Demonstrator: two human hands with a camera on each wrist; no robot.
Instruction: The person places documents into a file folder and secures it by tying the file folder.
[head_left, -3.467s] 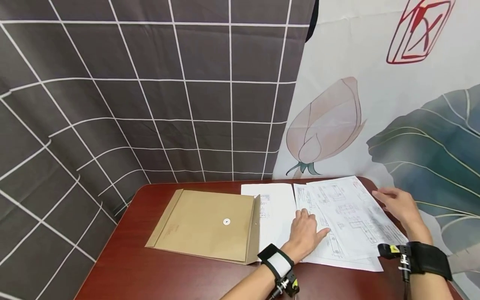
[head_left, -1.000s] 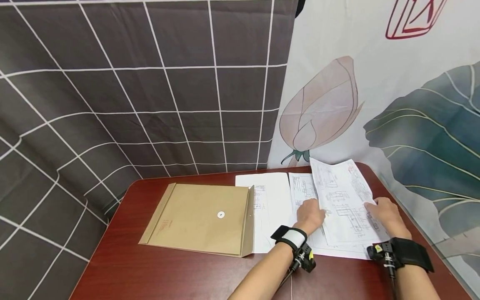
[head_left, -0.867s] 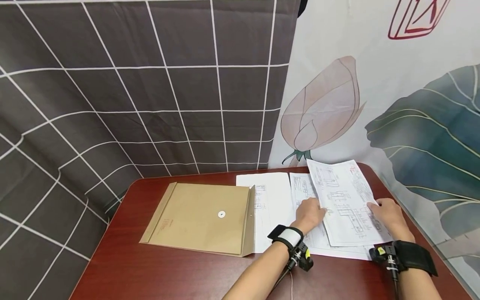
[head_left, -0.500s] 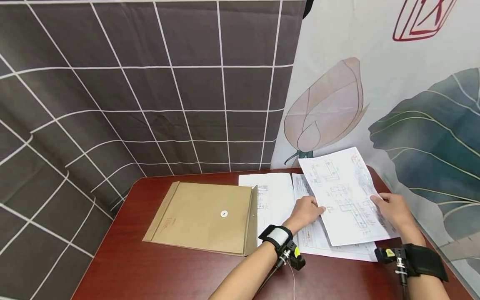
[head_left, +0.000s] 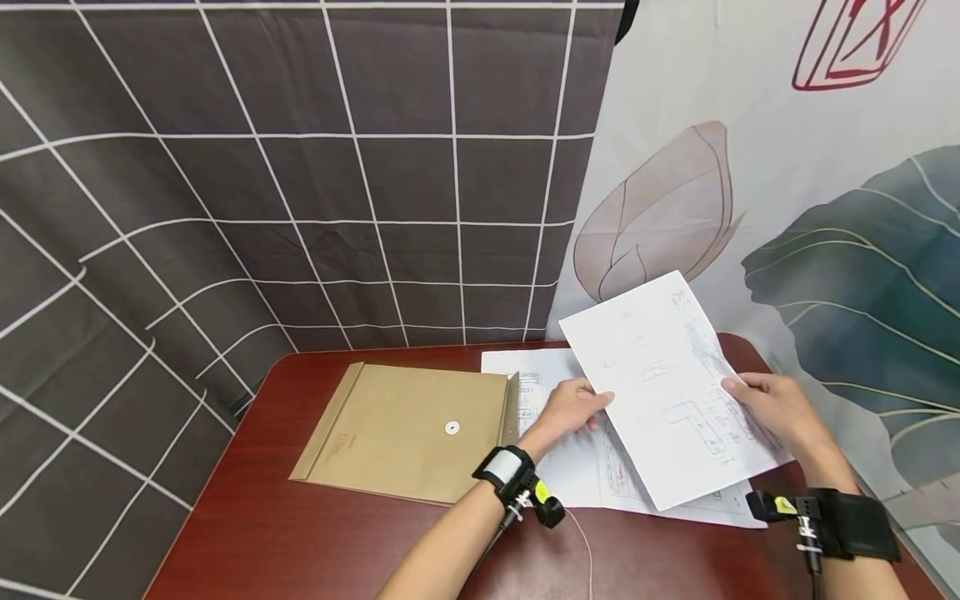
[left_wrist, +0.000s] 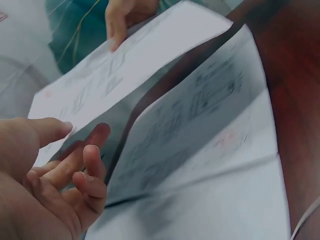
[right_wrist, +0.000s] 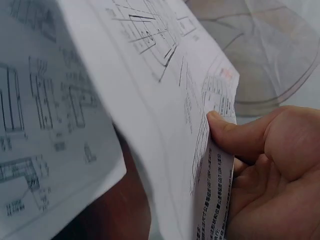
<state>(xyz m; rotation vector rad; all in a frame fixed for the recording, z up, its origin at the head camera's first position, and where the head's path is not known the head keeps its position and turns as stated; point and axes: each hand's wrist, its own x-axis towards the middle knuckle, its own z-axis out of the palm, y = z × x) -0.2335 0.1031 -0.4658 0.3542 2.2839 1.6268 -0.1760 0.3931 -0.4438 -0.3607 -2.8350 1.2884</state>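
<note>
Between both hands a sheet of paper printed with technical drawings (head_left: 660, 392) is held up, tilted, above the other papers. My left hand (head_left: 572, 407) pinches its left edge; in the left wrist view the thumb (left_wrist: 52, 131) lies on top and the fingers are beneath. On the opposite edge, my right hand (head_left: 776, 408) pinches the sheet, thumb (right_wrist: 227, 132) on the printed face. Below it on the table lie more drawing sheets (left_wrist: 200, 115), partly covered by the raised one. A brown envelope (head_left: 405, 433) with a white round button lies to their left.
The reddish-brown table (head_left: 337, 550) has its right edge close beside my right forearm. A grey grid curtain (head_left: 397, 183) and a white curtain with a lotus print (head_left: 652, 208) hang behind it. A thin pale string (head_left: 588, 550) lies near the front.
Earlier my hands were over the papers, the right at their edge. They then took hold of the top sheet, lifted it and moved it leftward, its upper end rising over the table's back edge.
</note>
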